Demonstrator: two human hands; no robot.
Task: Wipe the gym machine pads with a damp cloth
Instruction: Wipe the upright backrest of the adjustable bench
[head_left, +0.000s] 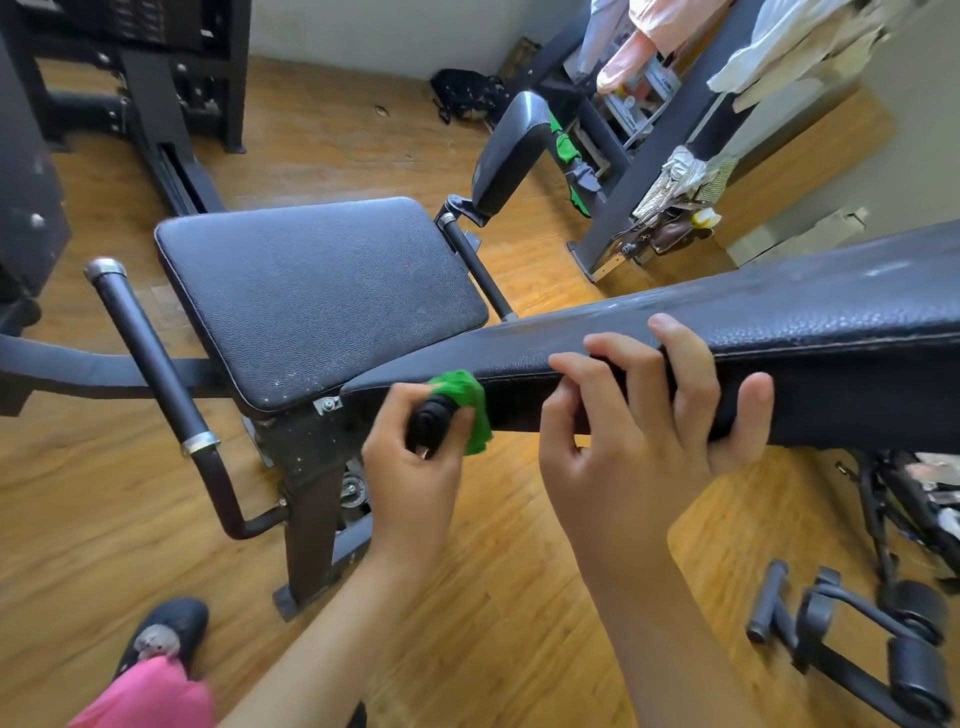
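**A:** Where is the cloth?

**B:** A bunched green cloth (466, 391) presses against the near side edge of the long pad (810, 322), at its lower end. The left hand (415, 460) is curled round the cloth and a black ribbed piece (431, 422); what that piece is, I cannot tell.

**A:** The other hand?

**B:** The right hand (641, 431) clamps the long pad's edge higher up, with the fingers over the top and the thumb on the side face.

**A:** How should this wipe go?

**B:** Probably by bracing the pad and drawing the cloth along the stitched seam in long, firm strokes.

**A:** Surfaces?

**B:** Black pebbled vinyl, with pale dusty streaks on top. The squarish seat pad (311, 291) beyond the long pad's lower end has rounded corners and white specks.
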